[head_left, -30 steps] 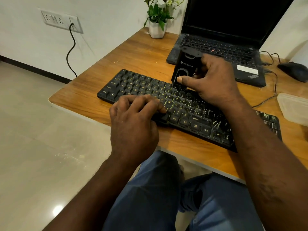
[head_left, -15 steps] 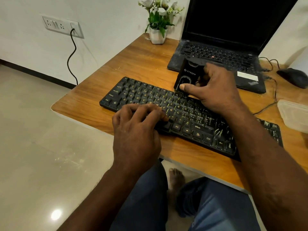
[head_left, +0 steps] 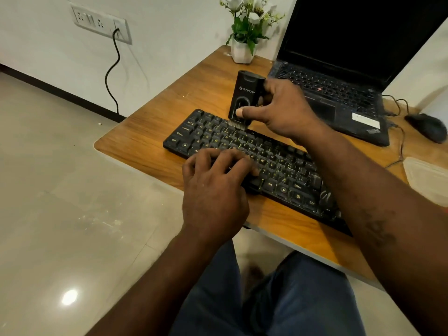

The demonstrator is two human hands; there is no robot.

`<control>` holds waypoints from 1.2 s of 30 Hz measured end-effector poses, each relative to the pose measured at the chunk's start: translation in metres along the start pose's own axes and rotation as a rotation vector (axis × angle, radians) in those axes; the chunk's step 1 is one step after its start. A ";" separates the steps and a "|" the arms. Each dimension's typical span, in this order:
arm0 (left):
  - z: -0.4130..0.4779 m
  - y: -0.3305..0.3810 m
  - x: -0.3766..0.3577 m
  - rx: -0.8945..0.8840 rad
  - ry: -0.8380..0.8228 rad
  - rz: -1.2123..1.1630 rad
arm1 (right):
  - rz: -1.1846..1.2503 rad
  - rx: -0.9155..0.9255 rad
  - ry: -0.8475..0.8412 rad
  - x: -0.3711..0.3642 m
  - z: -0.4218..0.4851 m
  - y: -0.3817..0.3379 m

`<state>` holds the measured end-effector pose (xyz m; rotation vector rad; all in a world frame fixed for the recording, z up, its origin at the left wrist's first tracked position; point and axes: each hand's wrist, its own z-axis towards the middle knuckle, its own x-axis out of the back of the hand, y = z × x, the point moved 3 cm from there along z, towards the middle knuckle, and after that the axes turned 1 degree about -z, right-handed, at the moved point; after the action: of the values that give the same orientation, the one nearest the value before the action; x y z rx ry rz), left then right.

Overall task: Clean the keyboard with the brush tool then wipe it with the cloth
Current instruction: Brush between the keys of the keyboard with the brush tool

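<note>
Black keyboard lies diagonally on the wooden desk, in front of the laptop. Our right hand grips the brush tool upright, the thumb pinching its front face against fingers curled round the back. The bristles touch the upper key rows near the keyboard's left end. Our left hand rests on the front key rows, fingers bent and close together, tips pressing on the keys; we cannot tell where its thumb lies.

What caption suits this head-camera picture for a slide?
Right hand holds brush tool, bristles on the keyboard's far keys; left hand rests on its near edge.
</note>
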<state>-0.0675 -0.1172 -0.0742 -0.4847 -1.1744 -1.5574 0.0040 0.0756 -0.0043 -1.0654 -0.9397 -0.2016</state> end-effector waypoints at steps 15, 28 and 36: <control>0.001 -0.003 0.001 -0.002 -0.062 -0.051 | -0.125 0.028 -0.052 0.007 0.016 0.005; 0.000 -0.004 0.001 -0.010 -0.029 -0.097 | -0.089 -0.014 0.003 0.005 0.025 0.001; -0.001 -0.004 0.002 -0.014 -0.007 -0.109 | -0.112 0.041 0.012 -0.008 0.023 -0.013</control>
<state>-0.0715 -0.1189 -0.0745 -0.4420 -1.2128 -1.6596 -0.0208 0.0852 0.0014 -0.9739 -0.9896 -0.2803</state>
